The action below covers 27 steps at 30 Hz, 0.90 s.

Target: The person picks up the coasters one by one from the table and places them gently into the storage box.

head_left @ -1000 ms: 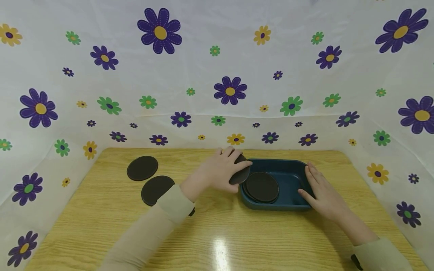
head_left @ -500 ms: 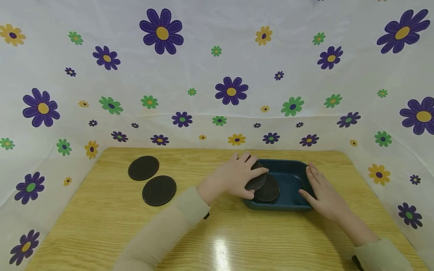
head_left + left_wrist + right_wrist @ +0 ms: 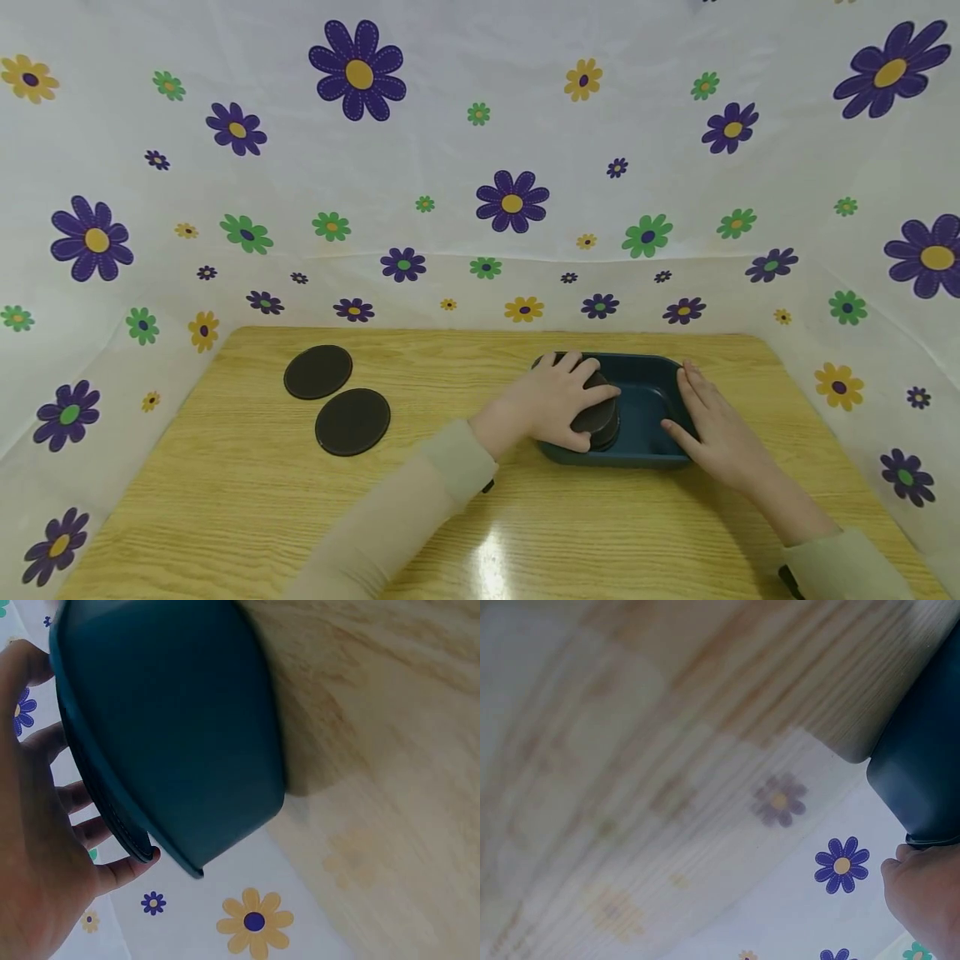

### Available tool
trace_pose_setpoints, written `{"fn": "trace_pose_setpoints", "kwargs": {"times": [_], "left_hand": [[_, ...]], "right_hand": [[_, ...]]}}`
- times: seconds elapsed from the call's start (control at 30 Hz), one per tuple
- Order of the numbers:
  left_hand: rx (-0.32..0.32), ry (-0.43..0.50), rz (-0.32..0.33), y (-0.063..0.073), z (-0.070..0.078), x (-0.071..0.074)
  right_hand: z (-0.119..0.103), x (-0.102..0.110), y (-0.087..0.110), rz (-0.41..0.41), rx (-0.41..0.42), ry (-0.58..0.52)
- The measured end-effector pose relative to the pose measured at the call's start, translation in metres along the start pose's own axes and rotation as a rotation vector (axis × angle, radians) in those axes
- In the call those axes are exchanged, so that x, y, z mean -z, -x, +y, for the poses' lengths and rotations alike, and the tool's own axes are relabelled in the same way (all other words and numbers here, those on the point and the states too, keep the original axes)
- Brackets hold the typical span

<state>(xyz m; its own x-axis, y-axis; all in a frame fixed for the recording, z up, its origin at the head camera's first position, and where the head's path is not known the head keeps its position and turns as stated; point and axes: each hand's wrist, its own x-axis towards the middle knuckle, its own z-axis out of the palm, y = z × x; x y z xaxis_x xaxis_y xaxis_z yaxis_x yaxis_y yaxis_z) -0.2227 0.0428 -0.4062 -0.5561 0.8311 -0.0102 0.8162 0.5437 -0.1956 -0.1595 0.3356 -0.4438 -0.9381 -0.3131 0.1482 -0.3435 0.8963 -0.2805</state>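
Note:
My left hand [image 3: 555, 404] grips a round black coaster [image 3: 597, 407] inside the left part of a dark teal rectangular container [image 3: 651, 400]. Its fingers spread around the coaster's edge, just above other black coasters [image 3: 613, 433] that are mostly hidden. In the left wrist view, the coaster [image 3: 112, 802] shows a stitched edge and tilts beside the container's rim. My right hand [image 3: 712, 425] rests on the container's right end, fingers extended along the rim and thumb reaching over it. The right wrist view catches part of that hand [image 3: 930, 892] at the rim.
Two more black coasters lie flat on the wooden table [image 3: 262, 492] at the left: one farther back [image 3: 318, 372], the other [image 3: 352, 422] nearer. A white flowered cloth [image 3: 442, 150] surrounds the table at the back and sides.
My left hand has carried the coaster rightward from the container's left rim to over the coasters inside and lowered it. My right hand stays at the container's right end.

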Motion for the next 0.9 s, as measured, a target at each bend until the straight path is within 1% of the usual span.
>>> {"fn": "trace_pose_setpoints", "kwargs": {"times": [0.13, 0.37, 0.53, 0.9], "left_hand": [[0.007, -0.013, -0.002, -0.006, 0.003, -0.005], [0.018, -0.038, -0.047, -0.012, 0.006, -0.011], [0.025, -0.065, -0.044, -0.013, 0.007, -0.014], [0.015, -0.085, -0.026, -0.009, 0.005, -0.016]], "right_hand": [[0.000, 0.000, 0.000, -0.002, -0.003, -0.008], [0.000, 0.000, 0.000, 0.000, 0.005, -0.011], [-0.001, 0.001, 0.000, -0.013, -0.006, -0.020], [0.001, -0.001, 0.001, 0.008, 0.008, -0.017]]}}
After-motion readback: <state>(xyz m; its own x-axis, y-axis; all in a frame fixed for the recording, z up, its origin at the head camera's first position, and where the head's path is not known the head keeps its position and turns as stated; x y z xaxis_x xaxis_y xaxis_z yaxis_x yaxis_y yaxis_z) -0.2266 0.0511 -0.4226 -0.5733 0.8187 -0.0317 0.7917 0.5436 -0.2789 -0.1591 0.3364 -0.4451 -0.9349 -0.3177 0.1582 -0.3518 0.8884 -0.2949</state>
